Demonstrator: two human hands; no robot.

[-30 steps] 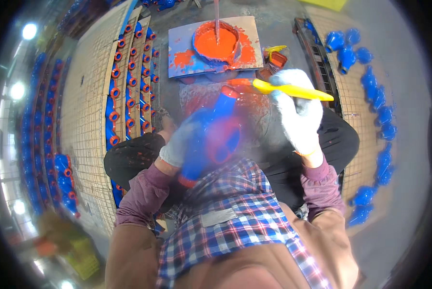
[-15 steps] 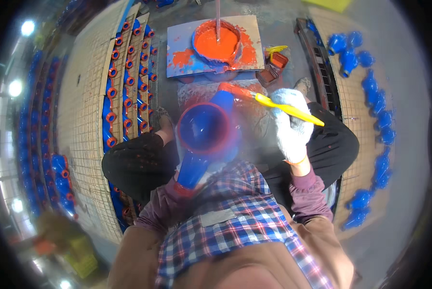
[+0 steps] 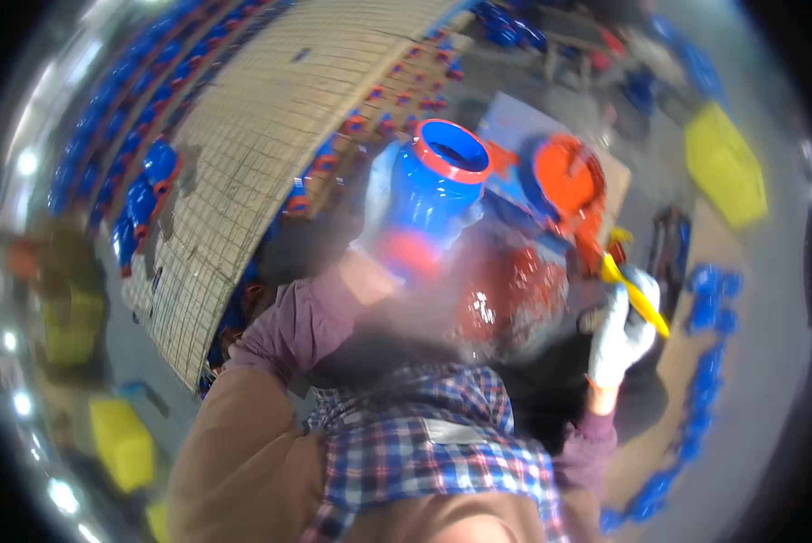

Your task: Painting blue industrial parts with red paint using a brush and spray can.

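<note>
My left hand, in a white glove, holds up a blue valve-like part with a red-painted rim, close to the camera and tilted toward the wire rack. My right hand, also gloved, grips a yellow-handled brush whose red-wet tip points up toward a tub of red paint. The tub stands on a paint-smeared board. A blurred red patch lies below the part.
A wide wire mesh rack on the left carries several blue parts with red rims. More blue parts lie on the floor at the right and along the left edge. Yellow boxes sit at upper right and lower left.
The view has swung left and tilted. My left hand has lifted the blue part up and toward the rack. My right hand with the brush has dropped to the right, away from the part.
</note>
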